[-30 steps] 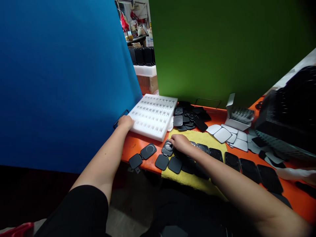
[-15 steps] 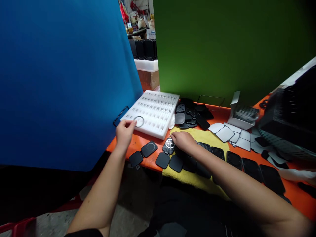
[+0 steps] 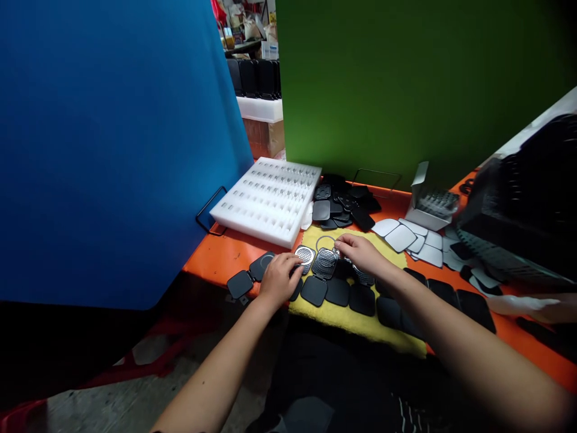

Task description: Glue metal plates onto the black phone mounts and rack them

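Observation:
Between the fingertips of my right hand (image 3: 360,251) is a thin round ring (image 3: 325,236), pinched above a row of black hinged square pads (image 3: 326,262) with grid-like inner faces. My left hand (image 3: 280,278) rests with its fingers stretched out at the edge of the leftmost unit in this row, where a silver-white ring (image 3: 305,255) lies on the grid. The fingers cover part of that unit. Left of this hand, another unfolded black hinged pad (image 3: 240,284) lies at the table's front edge, its upper half showing a faint circle.
A yellow cloth (image 3: 324,316) lies under the row on the orange table (image 3: 207,257). Behind are a white foam tray (image 3: 265,198) with rows of slots and a heap of black pieces (image 3: 345,204). White rounded sheets (image 3: 401,237) and a small open box (image 3: 430,210) sit right.
The thin ring has passed from my left hand to my right. My left hand has come right and down onto the leftmost unit; my right hand has moved rightward along the row.

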`<state>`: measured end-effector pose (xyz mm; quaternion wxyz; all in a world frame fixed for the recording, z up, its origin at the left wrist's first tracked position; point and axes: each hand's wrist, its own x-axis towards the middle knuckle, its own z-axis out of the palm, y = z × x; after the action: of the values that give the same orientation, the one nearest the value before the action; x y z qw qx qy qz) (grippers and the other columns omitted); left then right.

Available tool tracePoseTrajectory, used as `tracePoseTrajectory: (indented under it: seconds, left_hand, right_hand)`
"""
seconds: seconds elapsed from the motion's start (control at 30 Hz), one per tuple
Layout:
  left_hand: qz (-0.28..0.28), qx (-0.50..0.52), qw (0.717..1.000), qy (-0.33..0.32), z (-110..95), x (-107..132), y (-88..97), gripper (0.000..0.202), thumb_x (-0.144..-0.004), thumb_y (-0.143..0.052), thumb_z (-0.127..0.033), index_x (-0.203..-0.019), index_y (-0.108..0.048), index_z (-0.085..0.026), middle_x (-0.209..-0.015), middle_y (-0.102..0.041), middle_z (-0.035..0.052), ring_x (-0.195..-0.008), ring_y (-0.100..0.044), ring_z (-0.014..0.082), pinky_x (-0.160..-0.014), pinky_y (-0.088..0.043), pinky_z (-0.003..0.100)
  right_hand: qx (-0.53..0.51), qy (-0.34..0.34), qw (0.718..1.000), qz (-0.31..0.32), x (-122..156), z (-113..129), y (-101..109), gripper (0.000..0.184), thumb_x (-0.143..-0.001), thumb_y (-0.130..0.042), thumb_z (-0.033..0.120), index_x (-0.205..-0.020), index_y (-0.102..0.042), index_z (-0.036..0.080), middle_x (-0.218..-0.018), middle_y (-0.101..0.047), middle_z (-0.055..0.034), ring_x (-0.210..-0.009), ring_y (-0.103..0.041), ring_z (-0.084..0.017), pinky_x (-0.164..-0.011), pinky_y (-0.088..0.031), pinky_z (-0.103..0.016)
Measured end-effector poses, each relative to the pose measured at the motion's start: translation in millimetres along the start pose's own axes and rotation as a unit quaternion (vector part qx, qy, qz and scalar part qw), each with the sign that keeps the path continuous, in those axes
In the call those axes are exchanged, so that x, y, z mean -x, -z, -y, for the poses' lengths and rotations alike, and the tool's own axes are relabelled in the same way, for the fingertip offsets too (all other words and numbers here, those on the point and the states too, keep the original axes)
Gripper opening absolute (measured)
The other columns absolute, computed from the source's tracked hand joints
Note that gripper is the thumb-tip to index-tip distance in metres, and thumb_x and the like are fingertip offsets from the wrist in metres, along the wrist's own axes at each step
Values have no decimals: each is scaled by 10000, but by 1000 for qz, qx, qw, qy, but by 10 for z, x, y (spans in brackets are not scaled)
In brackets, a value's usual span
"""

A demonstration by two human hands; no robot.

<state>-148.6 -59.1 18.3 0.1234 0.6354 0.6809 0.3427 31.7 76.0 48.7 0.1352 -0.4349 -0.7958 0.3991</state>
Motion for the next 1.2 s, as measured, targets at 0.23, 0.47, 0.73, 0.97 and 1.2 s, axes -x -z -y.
tracePoseTrajectory:
  seconds: [0.23, 0.47, 0.73, 0.97, 1.2]
  left_hand:
    - [70, -80, 990, -87, -97, 148, -202, 213, -827, -454, -277, -988, -590, -243, -1099, -553, 46, -1043, -474, 199, -938, -354, 385]
    - [117, -131, 976, -127, -132, 156, -260, 435, -846, -419, -362, -1266, -393, -254, -1312, -422, 28, -1239, -301, 214, -1041, -197, 440]
    - [141, -150, 969, -137, -116, 140, -255, 481, -851, -379, -433, -1293, -361, -243, -1335, -393, 20, -1260, -267, 226, -1044, -173, 446]
    - [133, -140, 972, -137, -100, 146, -277, 484, -849, -385, -429, -1291, -370, -232, -1313, -421, 51, -1253, -283, 228, -1040, -172, 451]
    - [169, -165, 962, -139, -111, 113, -285, 529, -851, -334, -487, -1331, -273, -275, -1370, -335, 6, -1277, -230, 217, -1050, -115, 456]
  right_hand:
    - [205, -6, 978, 40, -19, -79, -119, 260, -797, -397, 345, -749, -610, 203, -790, -648, -46, -720, -553, -168, -565, -320, -238]
    - [309, -5, 950, 53, -84, -130, -157, 316, -816, -379, 385, -739, -624, 200, -799, -660, -87, -715, -577, -203, -550, -313, -262]
    - [266, -9, 964, -14, -81, -201, 10, 317, -840, -364, 399, -825, -617, 209, -858, -657, -56, -778, -571, -184, -602, -338, -252]
    - [250, 3, 967, -53, 50, -328, 150, 254, -839, -406, 321, -891, -628, 210, -935, -630, -39, -884, -531, -170, -736, -352, -252]
    - [253, 44, 964, -71, 155, -335, 48, 265, -849, -394, 313, -921, -625, 206, -912, -614, -54, -900, -492, -174, -793, -340, -266]
